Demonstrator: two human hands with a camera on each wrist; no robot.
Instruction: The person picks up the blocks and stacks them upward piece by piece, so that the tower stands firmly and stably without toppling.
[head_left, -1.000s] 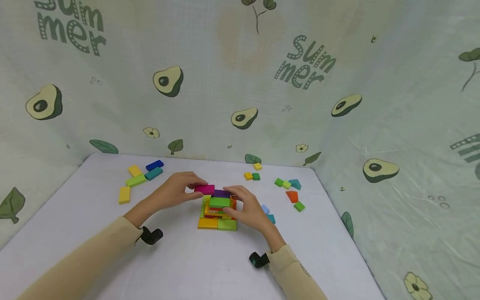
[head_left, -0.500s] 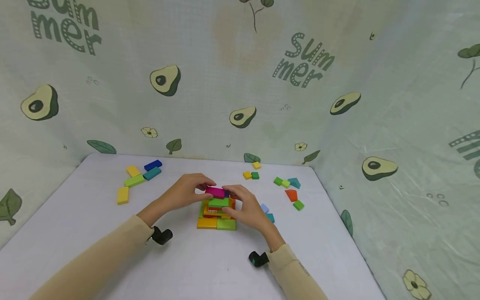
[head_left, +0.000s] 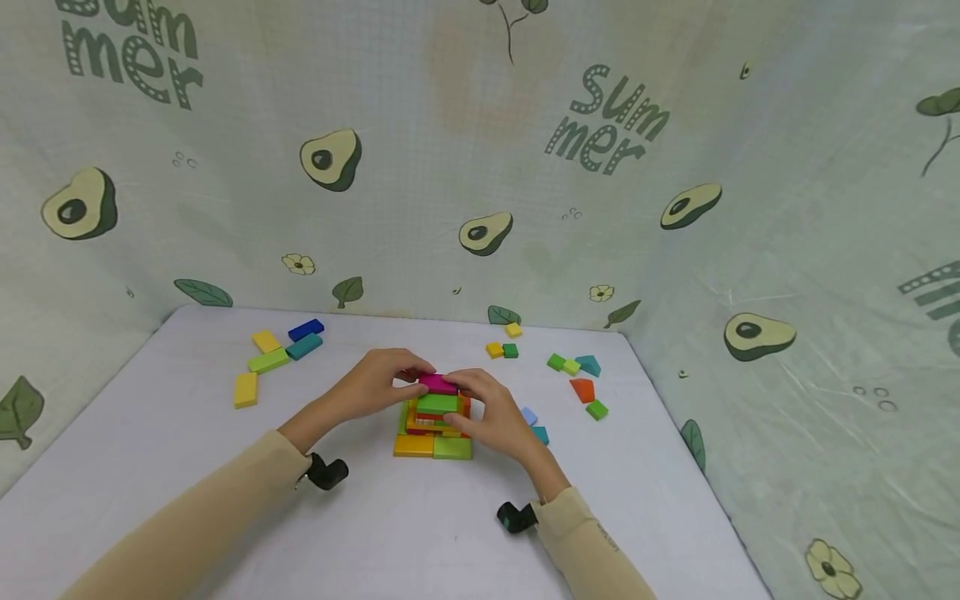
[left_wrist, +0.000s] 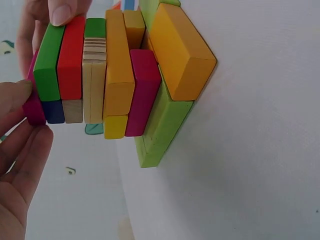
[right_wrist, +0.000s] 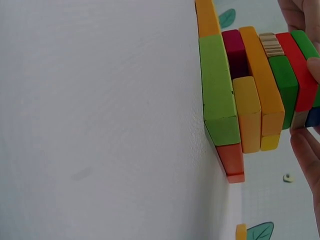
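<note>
A stepped tower of coloured wooden blocks stands mid-table. On its top lies a magenta block, which my left hand pinches between thumb and fingers; the left wrist view shows this magenta block lying flat over a green block and a dark blue block. From the right side, my right hand holds the tower's upper layers, thumb at the front by the green block and fingers behind. In the right wrist view a red block lies just under that green layer.
Loose yellow, green, teal and blue blocks lie at the back left. Smaller pieces, including an orange block and a green cube, are scattered at the right. A printed cloth hangs behind the table.
My left hand has moved right with the magenta block, from beside the tower onto its top, covering the purple block seen there before. The right hand stays almost still.
</note>
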